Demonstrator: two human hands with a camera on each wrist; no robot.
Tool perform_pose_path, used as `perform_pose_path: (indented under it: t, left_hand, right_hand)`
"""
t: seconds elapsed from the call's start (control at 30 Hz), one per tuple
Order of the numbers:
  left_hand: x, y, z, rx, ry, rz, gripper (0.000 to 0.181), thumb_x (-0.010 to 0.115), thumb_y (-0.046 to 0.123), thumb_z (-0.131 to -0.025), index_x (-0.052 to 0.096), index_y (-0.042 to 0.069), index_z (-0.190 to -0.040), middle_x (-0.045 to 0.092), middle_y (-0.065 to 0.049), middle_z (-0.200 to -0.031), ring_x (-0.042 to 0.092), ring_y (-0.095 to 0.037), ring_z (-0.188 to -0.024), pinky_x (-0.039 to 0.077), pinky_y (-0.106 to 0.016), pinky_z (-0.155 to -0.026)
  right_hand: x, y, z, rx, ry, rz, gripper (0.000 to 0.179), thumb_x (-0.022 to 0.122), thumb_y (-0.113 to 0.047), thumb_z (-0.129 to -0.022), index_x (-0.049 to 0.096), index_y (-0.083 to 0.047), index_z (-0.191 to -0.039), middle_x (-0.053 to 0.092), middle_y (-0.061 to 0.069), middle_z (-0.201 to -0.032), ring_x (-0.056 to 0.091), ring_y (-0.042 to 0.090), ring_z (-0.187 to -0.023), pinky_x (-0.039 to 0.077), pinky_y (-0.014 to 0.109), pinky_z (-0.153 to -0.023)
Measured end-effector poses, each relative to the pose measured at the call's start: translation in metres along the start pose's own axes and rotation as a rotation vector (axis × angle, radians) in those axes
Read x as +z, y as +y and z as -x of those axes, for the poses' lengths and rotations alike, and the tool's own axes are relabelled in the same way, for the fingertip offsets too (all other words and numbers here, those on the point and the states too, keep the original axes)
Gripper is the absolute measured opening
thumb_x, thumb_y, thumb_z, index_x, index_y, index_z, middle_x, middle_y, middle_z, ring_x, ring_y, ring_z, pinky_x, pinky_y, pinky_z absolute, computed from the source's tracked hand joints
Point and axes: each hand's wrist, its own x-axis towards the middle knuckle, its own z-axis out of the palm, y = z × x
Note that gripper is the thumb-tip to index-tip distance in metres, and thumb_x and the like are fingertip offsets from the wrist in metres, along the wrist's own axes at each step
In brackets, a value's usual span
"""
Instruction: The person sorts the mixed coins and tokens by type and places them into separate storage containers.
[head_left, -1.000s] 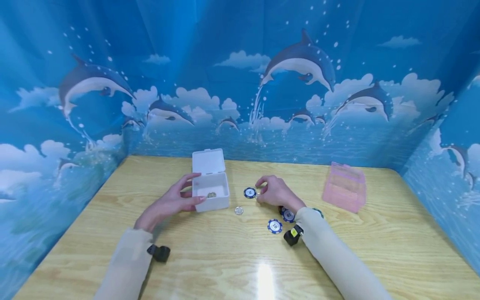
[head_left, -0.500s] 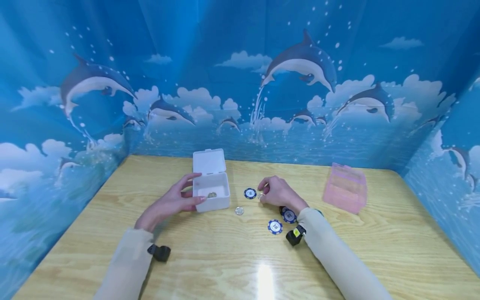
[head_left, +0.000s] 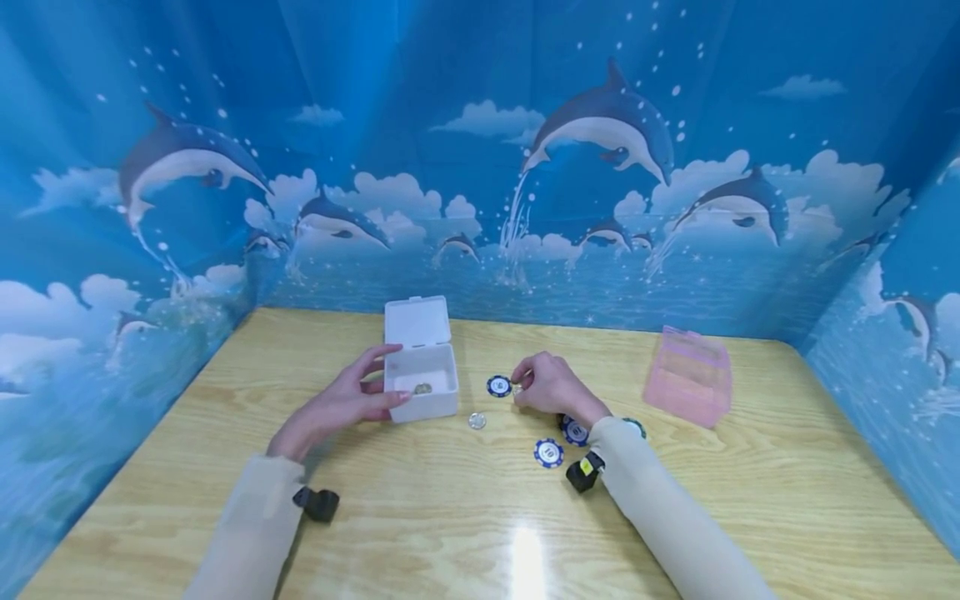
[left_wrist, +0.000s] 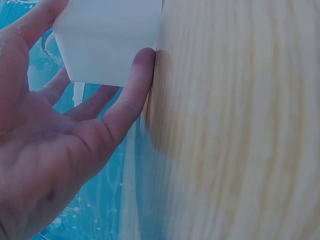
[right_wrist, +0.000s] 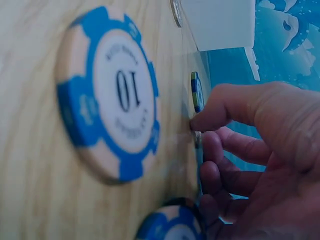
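Note:
My left hand (head_left: 341,406) holds the open white box (head_left: 435,406) from its left side, thumb at the front and forefinger near the back. A few coins (head_left: 423,389) lie inside it. In the left wrist view, the fingers spread around the box wall (left_wrist: 107,45). My right hand (head_left: 551,385) pinches a small silver coin (head_left: 517,389) between thumb and forefinger, low over the table; the fingers partly cover it. Just left of that coin lies a blue-and-white poker chip (head_left: 498,386). Another silver coin (head_left: 477,421) rests flat near the box's front right corner.
Under and beside the right wrist are more poker chips: a blue "10" chip (head_left: 548,453), another blue one (head_left: 574,431) and a green one (head_left: 634,427) partly hidden by the sleeve. A pink translucent case (head_left: 688,377) stands at the back right, before a dolphin-print curtain (head_left: 480,150).
The right hand with its coin shifts slightly right, then back a little left toward the nearby chip. The left hand and the white box stay in place.

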Motion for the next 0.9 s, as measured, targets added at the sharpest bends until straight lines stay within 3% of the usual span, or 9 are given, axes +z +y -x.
perform_pose_path:
  t: [0.33, 0.6, 0.9]
  left_hand:
    - [0.0010, 0.0006, 0.0000, -0.004, 0.002, 0.004, 0.089, 0.076, 0.026, -0.094, 0.019, 0.029, -0.163, 0.036, -0.021, -0.159, 0.046, -0.046, -0.141, 0.059, -0.045, -0.097]
    - [0.0003, 0.0022, 0.0008, -0.010, 0.004, 0.002, 0.090, 0.076, 0.027, -0.093, 0.019, 0.029, -0.163, 0.035, -0.021, -0.160, 0.044, -0.046, -0.142, 0.059, -0.045, -0.097]
    - [0.0011, 0.0028, 0.0005, -0.016, 0.006, -0.001, 0.090, 0.076, 0.027, -0.093, 0.019, 0.029, -0.163, 0.035, -0.021, -0.160, 0.043, -0.046, -0.143, 0.059, -0.045, -0.098]
  right_hand:
    - [-0.0057, 0.0032, -0.0002, -0.028, -0.022, 0.022, 0.023, 0.080, -0.012, -0.081, 0.075, -0.012, -0.103, 0.070, 0.002, -0.097, 0.061, 0.017, -0.089, 0.054, 0.033, -0.083]
    - [-0.0006, -0.0005, 0.0007, -0.093, -0.005, 0.055, 0.022, 0.076, -0.006, -0.078, 0.072, -0.013, -0.099, 0.068, 0.001, -0.090, 0.059, 0.016, -0.082, 0.051, 0.032, -0.078]
    - [0.0007, -0.0017, 0.0009, -0.054, -0.004, 0.071, 0.028, 0.079, -0.009, -0.076, 0.071, -0.010, -0.103, 0.067, 0.003, -0.093, 0.058, 0.017, -0.083, 0.051, 0.031, -0.078]
